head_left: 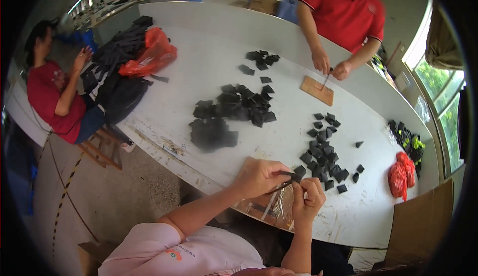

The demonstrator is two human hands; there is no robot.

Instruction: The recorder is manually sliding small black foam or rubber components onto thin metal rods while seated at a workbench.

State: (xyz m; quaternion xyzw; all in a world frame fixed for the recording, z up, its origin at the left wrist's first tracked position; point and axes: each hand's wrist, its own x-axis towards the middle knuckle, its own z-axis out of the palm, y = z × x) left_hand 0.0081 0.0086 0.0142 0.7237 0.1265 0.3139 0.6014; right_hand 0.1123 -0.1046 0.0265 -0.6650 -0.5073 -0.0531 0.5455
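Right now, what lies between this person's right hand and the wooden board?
A loose cluster of small black pieces on the table, between the right hand and wooden board; the head view shows it.

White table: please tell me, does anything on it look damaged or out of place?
Yes. The near edge of the white table, toward the left, looks worn, with scrapes and dark marks. One small black piece lies alone, right of the black heap, though this may be normal.
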